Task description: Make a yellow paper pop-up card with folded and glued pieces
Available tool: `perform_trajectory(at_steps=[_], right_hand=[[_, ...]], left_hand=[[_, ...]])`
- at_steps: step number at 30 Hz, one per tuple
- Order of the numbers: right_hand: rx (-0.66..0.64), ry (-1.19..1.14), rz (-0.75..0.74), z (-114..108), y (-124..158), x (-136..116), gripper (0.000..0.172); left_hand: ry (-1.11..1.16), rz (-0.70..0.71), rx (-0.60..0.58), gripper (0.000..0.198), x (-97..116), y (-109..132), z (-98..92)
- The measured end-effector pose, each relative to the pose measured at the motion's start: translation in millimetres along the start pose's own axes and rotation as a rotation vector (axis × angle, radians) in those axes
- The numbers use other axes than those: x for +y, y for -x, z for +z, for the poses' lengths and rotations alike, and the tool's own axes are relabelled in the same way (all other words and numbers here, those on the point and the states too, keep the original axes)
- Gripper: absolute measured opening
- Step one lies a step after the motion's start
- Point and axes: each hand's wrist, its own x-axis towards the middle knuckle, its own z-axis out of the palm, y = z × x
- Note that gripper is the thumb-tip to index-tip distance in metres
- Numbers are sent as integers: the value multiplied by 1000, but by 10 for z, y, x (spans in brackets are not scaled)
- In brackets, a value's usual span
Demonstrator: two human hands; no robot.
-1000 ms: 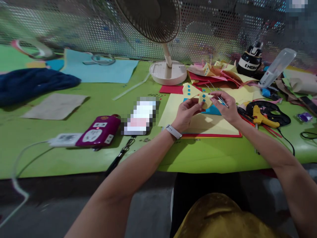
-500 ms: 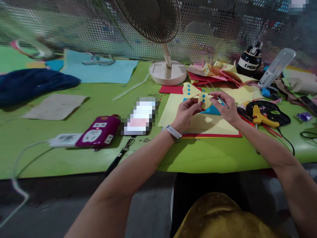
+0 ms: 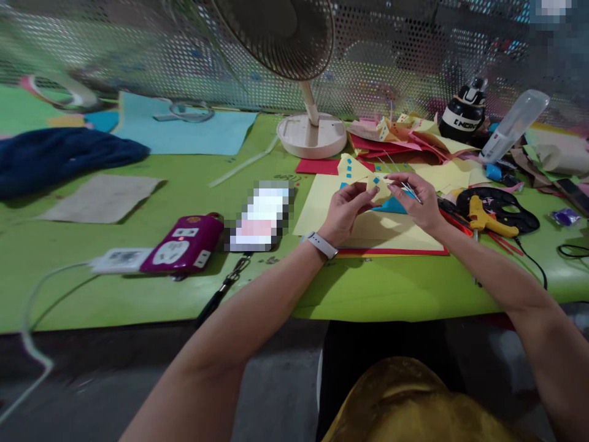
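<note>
My left hand is closed, pinching a small yellow paper piece with blue diamond-shaped bits on it. Fingertips of my right hand meet the right edge of that piece. A thin pair of metal tweezers is tucked in the right hand, its slim ends sticking out beyond the fingers. Behind the left hand lies another yellow paper shape with a row of blue squares. Under both hands are large yellow sheets and a blue paper piece.
A phone and a purple power adapter lie left of the hands. At the right are a yellow glue gun, a clear bottle and a black bottle. A fan stands behind.
The yellow paper piece has tilted slightly between my fingers, and less of its blue marking shows. My right hand has shifted slightly left.
</note>
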Motion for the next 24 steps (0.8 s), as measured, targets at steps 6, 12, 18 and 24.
perform_trajectory(at_steps=[6, 12, 18, 24], right_hand=[[-12, 13, -21, 7, 18, -35, 22], [-7, -21, 0, 2, -1, -16, 26], [24, -5, 23, -14, -30, 36, 27], [53, 33, -30, -76, -93, 105, 37]], left_hand=[[-1, 16, -2, 36, -33, -16, -5], [7, 14, -3, 35, -20, -11, -9], [-35, -12, -39, 38, -17, 0, -35], [-43, -42, -56, 40, -40, -38, -63]])
